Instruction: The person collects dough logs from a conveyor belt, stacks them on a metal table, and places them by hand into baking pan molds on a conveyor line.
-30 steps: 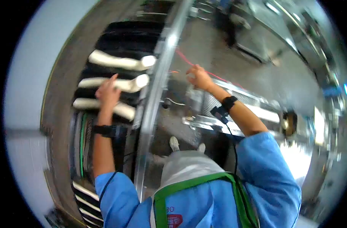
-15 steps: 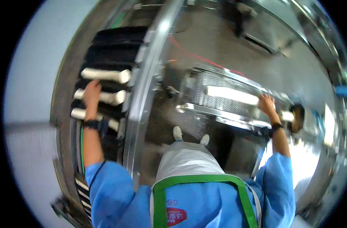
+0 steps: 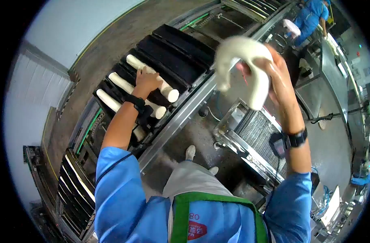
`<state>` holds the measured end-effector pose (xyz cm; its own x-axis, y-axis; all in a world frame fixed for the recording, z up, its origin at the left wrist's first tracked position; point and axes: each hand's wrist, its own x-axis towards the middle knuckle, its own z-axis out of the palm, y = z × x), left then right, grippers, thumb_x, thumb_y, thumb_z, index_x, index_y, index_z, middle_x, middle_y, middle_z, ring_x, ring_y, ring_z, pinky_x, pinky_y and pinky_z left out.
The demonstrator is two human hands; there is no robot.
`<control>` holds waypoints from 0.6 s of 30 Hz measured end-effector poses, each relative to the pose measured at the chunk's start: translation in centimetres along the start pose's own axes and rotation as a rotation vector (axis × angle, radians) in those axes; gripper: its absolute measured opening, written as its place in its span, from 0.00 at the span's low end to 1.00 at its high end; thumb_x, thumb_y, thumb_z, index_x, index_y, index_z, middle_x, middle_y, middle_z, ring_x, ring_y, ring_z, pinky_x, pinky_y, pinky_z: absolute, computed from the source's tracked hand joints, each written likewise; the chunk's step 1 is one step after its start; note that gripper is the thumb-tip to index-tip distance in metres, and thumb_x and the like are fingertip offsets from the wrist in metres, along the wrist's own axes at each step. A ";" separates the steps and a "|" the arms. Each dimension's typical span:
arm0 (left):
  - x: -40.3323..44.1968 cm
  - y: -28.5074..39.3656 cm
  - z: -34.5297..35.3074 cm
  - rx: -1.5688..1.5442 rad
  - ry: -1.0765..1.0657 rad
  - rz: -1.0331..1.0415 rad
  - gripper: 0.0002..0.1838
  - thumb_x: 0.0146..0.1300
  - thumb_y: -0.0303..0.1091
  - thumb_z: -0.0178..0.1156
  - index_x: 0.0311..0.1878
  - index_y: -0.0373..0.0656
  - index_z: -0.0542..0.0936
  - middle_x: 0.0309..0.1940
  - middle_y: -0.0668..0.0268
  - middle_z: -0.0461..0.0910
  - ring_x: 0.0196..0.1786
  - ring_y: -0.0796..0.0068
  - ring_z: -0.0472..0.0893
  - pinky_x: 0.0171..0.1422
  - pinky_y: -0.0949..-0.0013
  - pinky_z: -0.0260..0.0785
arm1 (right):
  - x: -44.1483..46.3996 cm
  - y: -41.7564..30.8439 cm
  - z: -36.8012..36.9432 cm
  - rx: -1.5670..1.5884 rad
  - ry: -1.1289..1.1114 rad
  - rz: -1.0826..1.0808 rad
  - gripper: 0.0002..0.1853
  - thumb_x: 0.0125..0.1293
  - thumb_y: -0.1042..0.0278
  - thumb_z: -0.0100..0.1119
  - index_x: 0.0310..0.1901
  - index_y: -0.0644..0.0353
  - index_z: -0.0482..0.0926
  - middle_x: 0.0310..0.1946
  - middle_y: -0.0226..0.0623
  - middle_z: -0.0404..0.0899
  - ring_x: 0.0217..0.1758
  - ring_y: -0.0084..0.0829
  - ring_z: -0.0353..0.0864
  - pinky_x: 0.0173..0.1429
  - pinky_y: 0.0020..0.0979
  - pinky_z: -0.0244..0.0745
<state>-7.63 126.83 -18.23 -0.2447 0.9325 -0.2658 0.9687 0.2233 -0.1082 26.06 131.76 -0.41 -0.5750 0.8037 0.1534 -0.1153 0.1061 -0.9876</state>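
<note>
My right hand (image 3: 276, 75) is closed around a thick white dough roll (image 3: 243, 48), lifted above the conveyor side; the roll bends into an arch with both ends drooping. My left hand (image 3: 147, 80) lies across another dough roll (image 3: 168, 90) in a black tray, its fingers curled over the roll's side. Next to it, nearer my body, a dough roll (image 3: 122, 83) and a further one (image 3: 108, 100) lie in neighbouring black trays, partly covered by my left arm.
Bare black trays (image 3: 170, 56) continue along the metal rail (image 3: 185, 119). A short mesh conveyor (image 3: 256, 129) stands at right. More trays with thin white strips (image 3: 77, 176) are at lower left. Another person in blue (image 3: 310, 18) works at the far right beside a steel table (image 3: 333, 77).
My right hand has lifted the dough roll off the mesh conveyor and brought it left and up, bending it. My left hand has shifted onto the farther roll. The view has turned.
</note>
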 end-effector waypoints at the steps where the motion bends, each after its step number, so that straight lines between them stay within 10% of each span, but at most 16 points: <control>1: 0.1 -0.4 -0.1 0.016 0.032 0.006 0.26 0.50 0.51 0.49 0.53 0.56 0.68 0.52 0.63 0.68 0.62 0.57 0.53 0.64 0.53 0.35 | 2.1 -0.3 1.3 0.036 -0.033 -0.092 0.15 0.53 0.66 0.50 0.39 0.68 0.68 0.33 0.40 0.73 0.32 0.26 0.76 0.37 0.24 0.72; 4: 0.7 -1.4 1.0 -0.053 0.102 -0.008 0.30 0.45 0.57 0.53 0.52 0.53 0.70 0.51 0.61 0.69 0.61 0.55 0.54 0.64 0.56 0.37 | 7.8 1.1 3.2 0.017 -0.172 -0.006 0.20 0.56 0.67 0.49 0.48 0.68 0.61 0.39 0.46 0.71 0.38 0.34 0.77 0.41 0.26 0.76; 7: 1.0 -3.5 3.5 -0.062 -0.020 0.069 0.32 0.44 0.54 0.57 0.53 0.52 0.67 0.48 0.61 0.71 0.56 0.56 0.63 0.59 0.60 0.53 | 12.0 5.6 4.6 -0.512 -0.339 0.155 0.30 0.50 0.47 0.56 0.46 0.66 0.67 0.41 0.43 0.72 0.40 0.31 0.74 0.43 0.27 0.69; 9: -0.9 -5.5 5.5 -0.020 0.251 0.292 0.30 0.44 0.47 0.60 0.52 0.47 0.67 0.43 0.57 0.72 0.46 0.57 0.70 0.48 0.60 0.62 | 11.4 9.7 3.3 -0.900 -0.145 -0.348 0.31 0.49 0.46 0.55 0.46 0.66 0.67 0.45 0.49 0.67 0.47 0.38 0.68 0.51 0.34 0.63; 13: -10.3 -4.5 2.3 -0.249 0.045 0.160 0.26 0.52 0.42 0.55 0.52 0.38 0.65 0.42 0.49 0.69 0.45 0.49 0.67 0.48 0.58 0.60 | 2.3 15.1 -4.4 -0.841 -0.088 0.158 0.26 0.49 0.52 0.56 0.48 0.57 0.67 0.47 0.47 0.64 0.47 0.42 0.68 0.52 0.36 0.64; 16: -13.2 -6.7 6.1 -0.621 -0.128 0.002 0.14 0.60 0.40 0.46 0.39 0.37 0.64 0.30 0.57 0.67 0.34 0.64 0.67 0.41 0.68 0.60 | -10.8 20.4 -11.1 -1.258 -0.078 0.412 0.23 0.48 0.59 0.55 0.49 0.51 0.67 0.45 0.42 0.65 0.49 0.42 0.67 0.48 0.39 0.66; 18: -13.2 -6.9 6.4 -0.684 -0.142 -0.020 0.14 0.60 0.40 0.46 0.41 0.39 0.64 0.29 0.60 0.67 0.32 0.69 0.67 0.40 0.71 0.60 | -17.8 19.4 -14.3 -1.389 -0.063 0.949 0.26 0.45 0.61 0.58 0.50 0.48 0.66 0.47 0.39 0.65 0.52 0.41 0.65 0.46 0.41 0.67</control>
<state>-11.36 111.15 -20.09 -0.2204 0.8906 -0.3979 0.7614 0.4121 0.5004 45.68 127.88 -22.72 -0.0503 0.8628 -0.5031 0.9982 0.0593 0.0019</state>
